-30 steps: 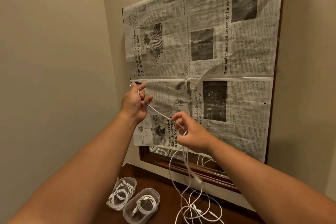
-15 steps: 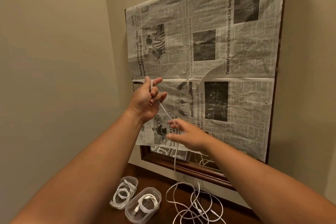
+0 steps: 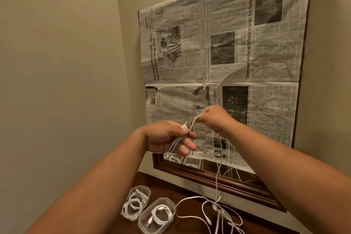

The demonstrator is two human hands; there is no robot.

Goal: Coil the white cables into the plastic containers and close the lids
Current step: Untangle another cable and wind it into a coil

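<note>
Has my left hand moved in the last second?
Yes. The left hand has dropped from level with the newspaper's middle fold toward its bottom edge, and a little to the right, gripping the white cable.

Camera: one wide-angle unit, worn on the person's head
Facing: forward and slightly down; toward the newspaper (image 3: 228, 59) on the wall; table (image 3: 165, 183) along the lower edge
Range: near; left hand (image 3: 167, 139) and right hand (image 3: 214, 118) at frame centre; forearms fill the lower half
</note>
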